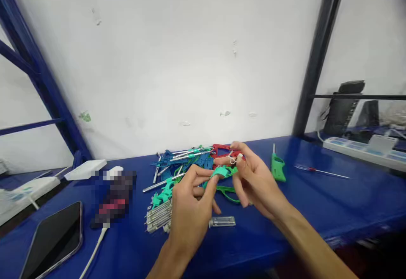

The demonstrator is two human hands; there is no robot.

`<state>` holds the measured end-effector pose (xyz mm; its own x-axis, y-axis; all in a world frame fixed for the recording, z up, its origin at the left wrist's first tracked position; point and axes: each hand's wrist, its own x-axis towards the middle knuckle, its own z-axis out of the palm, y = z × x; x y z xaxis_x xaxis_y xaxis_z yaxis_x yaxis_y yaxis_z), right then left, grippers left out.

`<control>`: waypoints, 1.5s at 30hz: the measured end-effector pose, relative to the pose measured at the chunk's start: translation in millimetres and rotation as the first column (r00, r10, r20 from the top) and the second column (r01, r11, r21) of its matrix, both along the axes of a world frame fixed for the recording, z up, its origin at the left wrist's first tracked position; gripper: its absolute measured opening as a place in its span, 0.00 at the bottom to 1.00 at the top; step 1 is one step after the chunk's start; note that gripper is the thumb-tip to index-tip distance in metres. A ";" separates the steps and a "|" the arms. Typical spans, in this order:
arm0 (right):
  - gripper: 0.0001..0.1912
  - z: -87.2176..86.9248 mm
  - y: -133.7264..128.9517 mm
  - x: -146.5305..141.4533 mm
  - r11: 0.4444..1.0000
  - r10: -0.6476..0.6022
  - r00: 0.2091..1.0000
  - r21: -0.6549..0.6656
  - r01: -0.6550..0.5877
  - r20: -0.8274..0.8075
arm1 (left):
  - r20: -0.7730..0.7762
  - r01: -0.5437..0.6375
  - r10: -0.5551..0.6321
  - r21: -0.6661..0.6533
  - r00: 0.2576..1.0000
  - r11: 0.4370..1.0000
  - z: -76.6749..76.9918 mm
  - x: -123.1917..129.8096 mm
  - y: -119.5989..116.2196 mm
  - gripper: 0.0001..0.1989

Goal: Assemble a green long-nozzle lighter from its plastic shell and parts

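Left grip [192,198] pinches one small teal plastic piece [221,171] between thumb and finger; right grip [255,179], with thumb and finger brought together, holds one thin, bent white wire [233,159] just beside this piece. Below the left grip, on the bench [247,249], lies one clear rectangular case [222,221]; to its left are several similar cases [158,216], partly covered by this grip, so I cannot count them. Beyond both grips is a tangled heap of teal clips [163,196], shiny metal tubes [155,185], blue parts [168,158] and red parts [218,149], partly blocked from view. Right of the right grip are one green lighter [278,171] and, farther, one slim screwdriver [312,169].
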<state>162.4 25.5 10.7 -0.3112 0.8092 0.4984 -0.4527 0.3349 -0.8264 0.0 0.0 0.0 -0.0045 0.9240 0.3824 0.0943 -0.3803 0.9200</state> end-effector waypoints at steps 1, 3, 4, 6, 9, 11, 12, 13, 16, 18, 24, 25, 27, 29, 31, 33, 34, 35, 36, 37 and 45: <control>0.15 -0.5 -0.2 0.1 1.000 0.000 1.000 0.000 0.000 0.000 | -0.001 0.001 -0.001 -0.001 1.000 1.000 0.4 0.9 0.7 0.14; 0.15 -1.2 -0.5 0.0 1.000 -0.002 1.000 0.001 0.002 -0.003 | -0.005 0.003 -0.003 0.001 1.000 1.000 1.0 2.3 1.8 0.14; 0.15 -1.3 -0.5 -0.2 1.000 -0.004 1.000 0.002 0.004 -0.006 | -0.008 0.003 -0.003 0.004 1.000 1.000 1.2 2.5 2.0 0.14; 0.16 -1.0 -0.4 -0.9 1.000 -0.008 1.000 0.003 0.008 -0.014 | -0.015 0.003 -0.003 0.018 1.000 1.000 1.4 2.3 1.8 0.13; 0.16 -0.3 -0.1 -1.6 1.000 -0.017 0.999 0.008 0.017 -0.035 | -0.020 0.008 -0.007 0.029 1.000 1.000 1.3 1.5 0.5 0.13; 0.15 -0.3 0.2 -1.3 1.000 -0.024 0.998 0.013 0.025 -0.054 | -0.021 0.011 -0.011 0.027 1.000 1.000 1.2 1.5 -0.2 0.12; 0.15 -0.5 0.4 -0.9 0.999 -0.030 0.998 0.014 0.030 -0.064 | -0.021 0.013 -0.012 0.028 1.000 1.000 1.2 1.7 -0.4 0.12; 0.14 -0.9 0.7 -0.4 0.999 -0.035 0.997 0.014 0.036 -0.073 | -0.021 0.014 -0.014 0.031 1.000 0.999 1.2 2.0 -0.4 0.12; 0.13 -2.0 2.2 1.2 0.998 -0.057 0.994 0.010 0.059 -0.097 | -0.019 0.016 -0.016 0.047 1.000 0.999 1.4 2.8 0.2 0.11; 0.12 -2.4 3.6 1.8 0.997 -0.077 0.991 0.014 0.079 -0.106 | -0.020 0.021 -0.020 0.053 1.000 0.998 1.3 2.9 0.6 0.11; 0.13 -1.6 5.7 0.8 0.987 -0.148 0.983 0.051 0.155 -0.106 | -0.019 0.023 -0.022 0.046 1.000 0.999 -0.1 1.7 0.9 0.11; 0.13 -1.5 5.6 0.6 0.983 -0.166 0.980 0.059 0.173 -0.110 | -0.019 0.023 -0.022 0.045 1.000 0.999 -0.2 1.6 1.0 0.11; 0.12 -1.5 5.2 0.4 0.975 -0.202 0.973 0.072 0.211 -0.112 | -0.019 0.021 -0.020 0.041 1.000 0.999 -0.1 1.8 1.2 0.11; 0.11 -1.7 4.4 0.3 0.966 -0.237 0.965 0.083 0.247 -0.107 | -0.021 0.013 -0.012 0.036 1.000 0.999 0.2 2.3 1.1 0.11; 0.10 -2.2 3.2 0.1 0.955 -0.273 0.956 0.093 0.282 -0.105 | -0.024 0.007 -0.006 0.040 1.000 0.999 0.5 2.8 0.8 0.11; 0.09 -2.9 2.0 -0.4 0.943 -0.306 0.946 0.104 0.317 -0.111 | -0.028 0.009 -0.008 0.046 1.000 0.999 0.8 3.0 0.4 0.11; 0.09 -3.3 1.4 -0.7 0.937 -0.319 0.941 0.111 0.332 -0.115 | -0.030 0.011 -0.010 0.050 0.999 0.999 0.8 3.0 0.2 0.11; 0.09 -3.6 0.9 -1.0 0.932 -0.330 0.936 0.118 0.344 -0.119 | -0.031 0.011 -0.010 0.052 0.999 0.999 0.9 2.9 0.0 0.11; 0.09 -3.8 0.5 -1.2 0.927 -0.340 0.932 0.124 0.355 -0.124 | -0.034 0.012 -0.010 0.053 0.999 0.999 0.9 2.6 -0.2 0.11; 0.09 -4.0 0.2 -1.4 0.922 -0.349 0.928 0.129 0.365 -0.129 | -0.038 0.011 -0.009 0.055 0.999 0.998 0.8 2.3 -0.3 0.11; 0.09 -4.7 1.3 0.7 0.874 -0.440 0.881 0.143 0.465 -0.175 | -0.082 0.023 -0.016 0.091 0.996 0.996 -2.0 0.7 -0.6 0.10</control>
<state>163.1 26.8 6.0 0.1466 0.7409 0.6555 -0.3175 0.6628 -0.6781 0.7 -0.6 -2.0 0.0479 0.8846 0.4639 0.1589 -0.4653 0.8708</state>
